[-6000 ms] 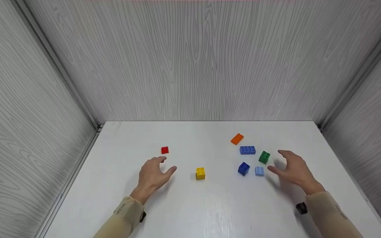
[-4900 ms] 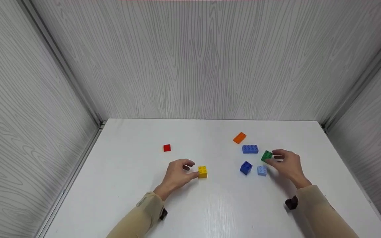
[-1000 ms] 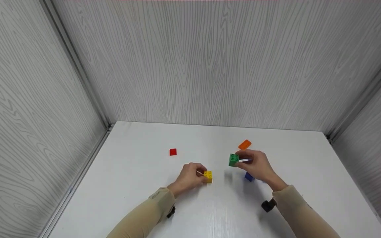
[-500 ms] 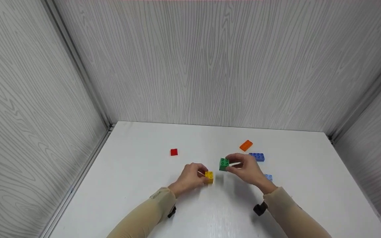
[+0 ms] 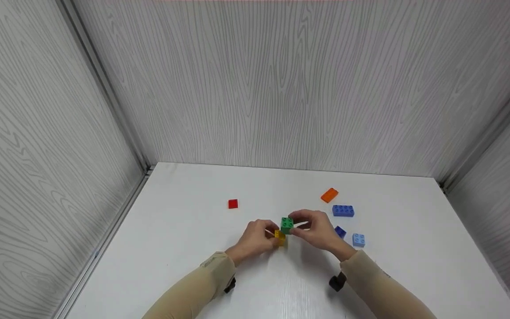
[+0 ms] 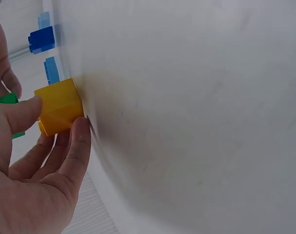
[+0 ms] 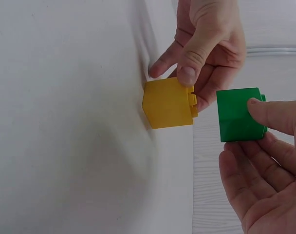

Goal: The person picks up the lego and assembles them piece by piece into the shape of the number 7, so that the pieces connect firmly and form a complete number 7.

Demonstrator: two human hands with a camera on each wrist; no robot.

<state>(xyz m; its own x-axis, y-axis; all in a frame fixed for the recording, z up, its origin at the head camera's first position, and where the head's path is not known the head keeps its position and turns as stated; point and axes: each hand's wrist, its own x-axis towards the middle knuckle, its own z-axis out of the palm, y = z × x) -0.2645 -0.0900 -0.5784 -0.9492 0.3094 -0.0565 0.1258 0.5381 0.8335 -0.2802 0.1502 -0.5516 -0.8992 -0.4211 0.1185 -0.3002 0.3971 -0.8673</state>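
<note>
A white table (image 5: 193, 186) is filling the near part of the scene, its far edge running along the foot of a far wall (image 5: 255, 79). That wall is showing pale grey panelling with darker, wavy, mostly vertical wood grain. A left wall (image 5: 25, 146) and a right wall (image 5: 503, 204) are flanking the table, both carrying a similar grain. Grey metal strips (image 5: 104, 84) are lining the far corners. Light is gleaming softly on the tabletop's near middle.
</note>
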